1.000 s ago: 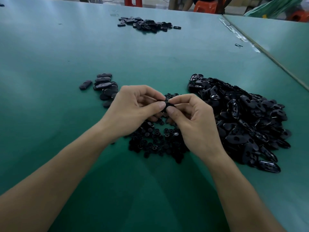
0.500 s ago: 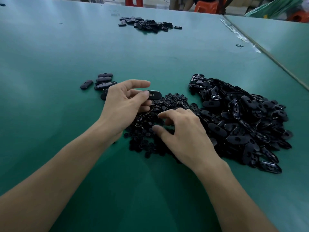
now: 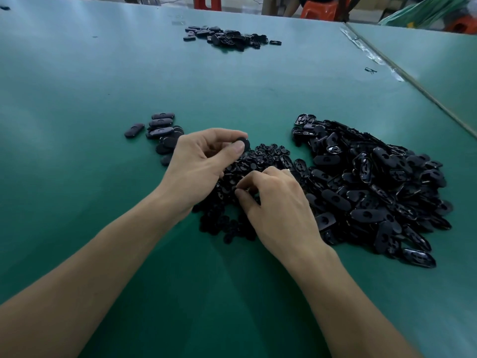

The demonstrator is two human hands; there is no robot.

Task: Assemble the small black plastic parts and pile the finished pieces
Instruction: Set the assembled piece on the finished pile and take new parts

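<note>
My left hand [image 3: 204,161] pinches a small black oval piece [image 3: 244,143] between thumb and fingers, just above the pile of small round black parts [image 3: 268,153]. My right hand [image 3: 276,202] reaches down into that same pile, thumb and forefinger closing on one small round part [image 3: 238,188] that is mostly hidden. A big heap of black oval shells [image 3: 374,187] lies to the right. A small group of finished oval pieces [image 3: 160,130] sits to the left, behind my left hand.
The work lies on a green table [image 3: 103,86]. Another cluster of black pieces [image 3: 229,37] sits at the far side. A seam with tape [image 3: 371,56] joins a second table on the right. Orange stools [image 3: 325,6] stand beyond the far edge.
My hands were together pressing a piece. They parted: the left kept the oval piece and turned it, while the right dropped into the small round parts and closed its fingers there.
</note>
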